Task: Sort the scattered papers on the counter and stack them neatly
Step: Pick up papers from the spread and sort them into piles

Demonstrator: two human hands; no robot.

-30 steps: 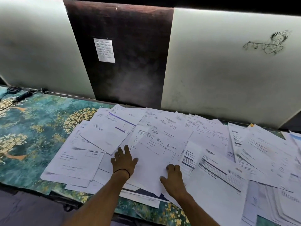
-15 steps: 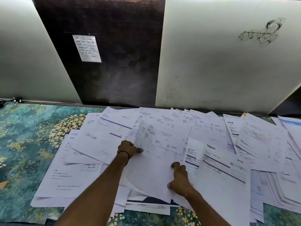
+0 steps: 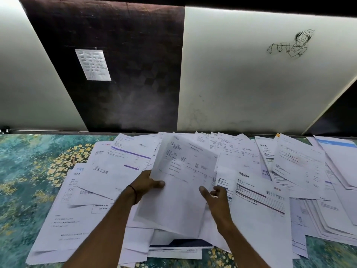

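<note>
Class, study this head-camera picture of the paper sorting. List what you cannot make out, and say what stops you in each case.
Head view only:
Lifted sheet: print too small and blurred.
Left hand: fingers hidden behind that sheet.
Right hand: grip on the sheet's edge unclear.
Dark blue sheet: mostly buried under white papers.
Note on the wall: handwriting too small.
Rightmost papers: cut off by the frame edge.
</note>
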